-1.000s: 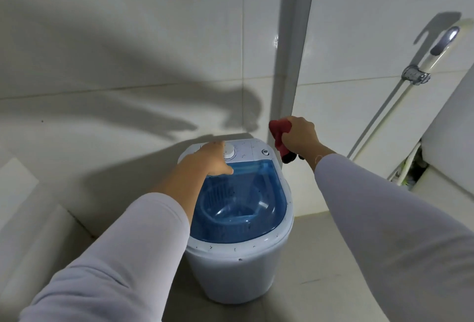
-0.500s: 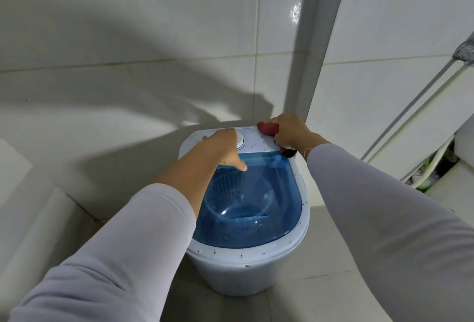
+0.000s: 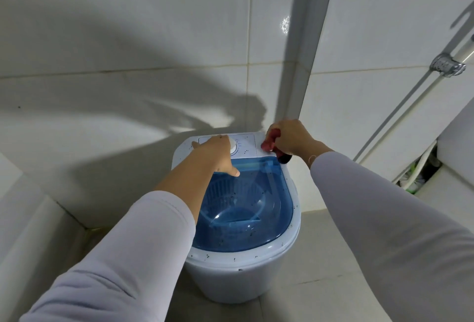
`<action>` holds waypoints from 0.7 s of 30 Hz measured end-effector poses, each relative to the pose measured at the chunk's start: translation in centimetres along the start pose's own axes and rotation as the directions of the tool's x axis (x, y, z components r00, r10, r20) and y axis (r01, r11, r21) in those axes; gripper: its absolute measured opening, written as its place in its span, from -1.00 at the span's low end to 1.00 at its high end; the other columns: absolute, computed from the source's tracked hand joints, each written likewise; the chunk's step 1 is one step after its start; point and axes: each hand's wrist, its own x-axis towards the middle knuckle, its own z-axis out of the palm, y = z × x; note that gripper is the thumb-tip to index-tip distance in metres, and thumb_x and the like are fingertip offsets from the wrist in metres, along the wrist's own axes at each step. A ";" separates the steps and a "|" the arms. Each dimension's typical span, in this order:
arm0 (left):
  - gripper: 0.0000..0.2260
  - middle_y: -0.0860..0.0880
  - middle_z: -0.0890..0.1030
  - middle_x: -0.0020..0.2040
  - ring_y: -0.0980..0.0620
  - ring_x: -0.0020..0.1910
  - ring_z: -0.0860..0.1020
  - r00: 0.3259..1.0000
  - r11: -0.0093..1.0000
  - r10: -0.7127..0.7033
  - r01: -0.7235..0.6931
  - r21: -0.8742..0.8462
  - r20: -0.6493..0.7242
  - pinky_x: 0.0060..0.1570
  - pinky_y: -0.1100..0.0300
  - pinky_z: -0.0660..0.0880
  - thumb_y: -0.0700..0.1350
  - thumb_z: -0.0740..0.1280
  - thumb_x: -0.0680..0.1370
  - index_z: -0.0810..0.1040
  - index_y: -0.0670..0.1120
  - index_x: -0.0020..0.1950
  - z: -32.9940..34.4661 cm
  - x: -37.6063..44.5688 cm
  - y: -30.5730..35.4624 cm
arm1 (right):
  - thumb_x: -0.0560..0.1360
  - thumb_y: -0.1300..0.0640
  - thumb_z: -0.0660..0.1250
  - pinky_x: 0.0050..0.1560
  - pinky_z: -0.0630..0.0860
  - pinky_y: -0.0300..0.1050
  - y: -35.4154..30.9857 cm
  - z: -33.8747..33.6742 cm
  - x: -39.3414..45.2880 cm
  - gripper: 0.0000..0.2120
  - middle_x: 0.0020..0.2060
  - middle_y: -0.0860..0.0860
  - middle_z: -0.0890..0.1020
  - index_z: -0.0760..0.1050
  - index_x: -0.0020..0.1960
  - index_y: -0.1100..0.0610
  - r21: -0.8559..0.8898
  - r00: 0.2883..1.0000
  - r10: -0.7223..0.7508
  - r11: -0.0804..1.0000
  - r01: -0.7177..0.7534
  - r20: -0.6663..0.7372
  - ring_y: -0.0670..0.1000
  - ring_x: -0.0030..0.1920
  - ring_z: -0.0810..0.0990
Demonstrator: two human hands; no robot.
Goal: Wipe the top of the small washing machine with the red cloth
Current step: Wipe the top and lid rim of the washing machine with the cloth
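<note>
Two hands up on the washing machine (image 3: pixel 238 257): our left hand (image 3: pixel 218 153) lies flat with fingers spread on the white control panel, thumb over the blue lid (image 3: pixel 246 208). Our right hand (image 3: pixel 287 136) grips the bunched red cloth (image 3: pixel 269 142), pressed onto the panel's back right corner. Dark specks dot the rim.

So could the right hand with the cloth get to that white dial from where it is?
Probably not yet: the left hand rests over the white dial, covering most of it. The right hand presses the red cloth just beside the panel.

Dim, sharp wide-angle view; hard arm shadows cross the tiled wall (image 3: pixel 128 39), edges bowed.
</note>
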 end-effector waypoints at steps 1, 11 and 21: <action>-0.16 -0.07 0.27 0.49 -0.14 0.45 0.27 1.000 1.000 0.001 -0.001 -0.001 -0.001 0.42 -0.30 0.08 0.11 0.48 0.40 0.12 -0.15 0.51 0.1 0.1 0.0 | 0.41 0.36 0.26 0.00 0.54 -0.17 0.0 0.0 0.3 -0.76 -0.18 0.04 0.65 0.65 -0.08 0.16 0.069 0.996 0.042 0.997 -0.037 -0.079 0.03 -0.11 0.59; -0.30 -0.10 0.33 0.43 -0.16 0.40 0.30 0.999 0.999 0.025 -0.026 0.022 0.046 0.38 -0.27 0.20 0.10 0.47 0.42 0.27 -0.14 0.43 -0.2 0.5 0.1 | 0.48 0.30 0.18 -0.01 0.55 -0.06 1.7 1.9 1.0 -0.60 0.07 0.15 0.64 0.63 0.17 0.00 0.048 0.992 0.118 0.992 -0.116 -0.048 0.15 0.02 0.55; -0.11 -0.13 0.04 0.57 -0.13 0.55 0.00 1.000 1.000 -0.026 0.026 -0.005 0.008 0.43 -0.34 -0.06 0.03 0.45 0.45 -0.04 -0.21 0.55 0.9 0.5 0.2 | 0.52 0.12 0.28 -0.24 0.49 -0.16 3.8 2.3 -1.9 -0.78 -0.04 0.14 0.66 0.66 0.07 0.07 0.068 0.985 0.171 0.983 -0.170 -0.011 0.13 -0.07 0.56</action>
